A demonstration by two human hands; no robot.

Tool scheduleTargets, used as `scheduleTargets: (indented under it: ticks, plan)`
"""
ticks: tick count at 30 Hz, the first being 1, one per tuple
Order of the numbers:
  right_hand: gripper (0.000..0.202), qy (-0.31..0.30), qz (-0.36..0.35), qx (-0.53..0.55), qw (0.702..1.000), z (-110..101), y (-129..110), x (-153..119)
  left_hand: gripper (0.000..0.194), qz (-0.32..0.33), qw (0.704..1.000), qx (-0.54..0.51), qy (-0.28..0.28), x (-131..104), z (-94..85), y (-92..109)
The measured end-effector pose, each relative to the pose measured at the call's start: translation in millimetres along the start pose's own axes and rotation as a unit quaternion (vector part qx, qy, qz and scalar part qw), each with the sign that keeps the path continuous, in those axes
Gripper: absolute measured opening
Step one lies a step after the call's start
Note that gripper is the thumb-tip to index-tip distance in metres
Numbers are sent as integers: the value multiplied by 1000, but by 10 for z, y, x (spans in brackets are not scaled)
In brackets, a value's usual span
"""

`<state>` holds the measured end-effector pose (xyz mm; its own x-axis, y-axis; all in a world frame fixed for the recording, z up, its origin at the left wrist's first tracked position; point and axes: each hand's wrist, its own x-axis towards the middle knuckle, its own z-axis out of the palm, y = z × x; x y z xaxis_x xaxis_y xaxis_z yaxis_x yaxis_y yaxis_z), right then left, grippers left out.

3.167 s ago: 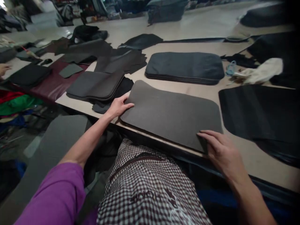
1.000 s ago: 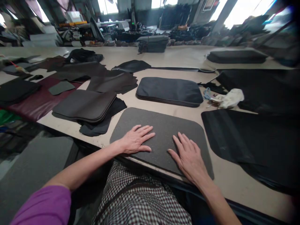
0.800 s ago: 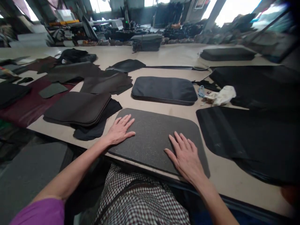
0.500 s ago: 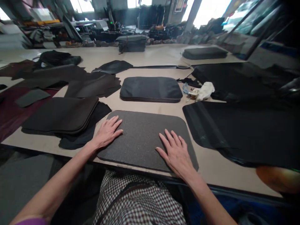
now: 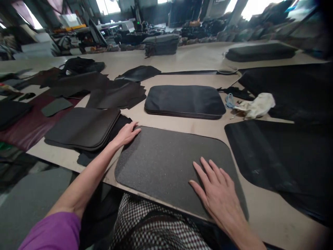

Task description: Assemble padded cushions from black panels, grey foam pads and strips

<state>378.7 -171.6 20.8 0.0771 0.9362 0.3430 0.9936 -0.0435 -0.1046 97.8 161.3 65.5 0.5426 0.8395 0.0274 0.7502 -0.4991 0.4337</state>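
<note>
A dark grey, speckled mat-like panel (image 5: 166, 163) with rounded corners lies flat at the table's near edge. At its far left corner is my left hand (image 5: 128, 132), fingers stretched out over the edge. My right hand (image 5: 214, 184) rests on the right part of the panel, fingers spread and palm down. Just left of my left hand, a stack of dark brown rounded panels (image 5: 82, 125) sits on black pieces. Beyond the speckled panel lies another stack of black rounded panels (image 5: 184, 100).
Large black sheets (image 5: 281, 156) cover the table's right side. A crumpled white cloth (image 5: 257, 106) and a blue loop (image 5: 229, 100) lie by the black stack. Brown leather-like scraps (image 5: 117, 93) spread over the left. A folded dark pile (image 5: 161, 45) stands at the back.
My left hand has slid from the panel's left side up to its far left corner. My right hand stays spread on the panel. The view has turned a little to the left.
</note>
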Motion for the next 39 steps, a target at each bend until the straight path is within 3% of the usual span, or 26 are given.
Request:
scheduleTargets:
  ticks: [13, 18, 25, 30, 35, 39]
  plan:
    - [55, 7, -1, 24, 1000, -23, -10, 16, 36, 78, 982, -108, 132, -93, 38, -71]
    - [53, 1, 2, 26, 1000, -39, -22, 25, 36, 48, 968, -215, 123, -30, 55, -98]
    - [54, -3, 9, 26, 1000, -33, -26, 10, 30, 109, 987, -43, 111, -81, -70, -123]
    - [57, -4, 10, 27, 1000, -31, -40, 8, 21, 100, 992, 54, 54, -41, -98, -151]
    - [56, -23, 22, 27, 999, -78, -84, -8, 18, 80, 992, 72, 62, -8, -70, -154]
    - [56, -38, 27, 23, 999, -92, -120, -17, 20, 111, 991, 40, 70, -241, -135, -111]
